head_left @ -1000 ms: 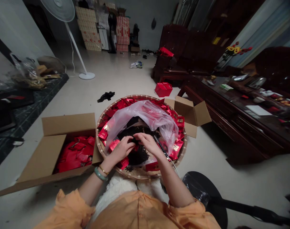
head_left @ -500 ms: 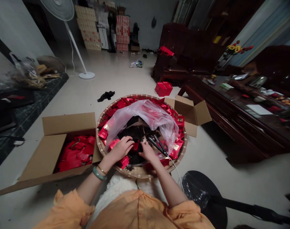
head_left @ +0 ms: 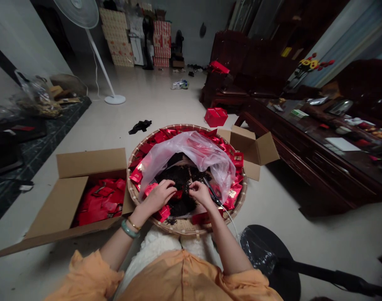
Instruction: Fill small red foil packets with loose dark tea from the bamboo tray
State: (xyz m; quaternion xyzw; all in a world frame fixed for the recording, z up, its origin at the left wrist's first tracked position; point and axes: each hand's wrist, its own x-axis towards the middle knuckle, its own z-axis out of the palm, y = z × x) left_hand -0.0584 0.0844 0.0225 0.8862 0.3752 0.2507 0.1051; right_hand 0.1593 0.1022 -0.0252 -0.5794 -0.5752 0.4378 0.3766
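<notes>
A round woven basket (head_left: 237, 198) lies on the floor in front of me, ringed with small red packets (head_left: 234, 159). In its middle a clear plastic bag (head_left: 193, 152) lies open over a heap of dark loose tea (head_left: 181, 177). My left hand (head_left: 159, 196) is closed on a small red packet (head_left: 178, 194) just above the heap. My right hand (head_left: 199, 193) pinches a bit of the dark tea beside that packet. Dark scissors (head_left: 211, 191) lie just right of my right hand.
An open cardboard box (head_left: 84, 163) filled with red packets stands to the left. A smaller open box (head_left: 253, 150) sits behind the basket's right edge. A dark wooden table (head_left: 303, 146) runs along the right. A white standing fan (head_left: 114, 99) and stacked cartons (head_left: 161, 44) are farther back.
My right hand dipped down into the tea heap, then rose again towards the packet in my left hand. My left hand stayed almost still.
</notes>
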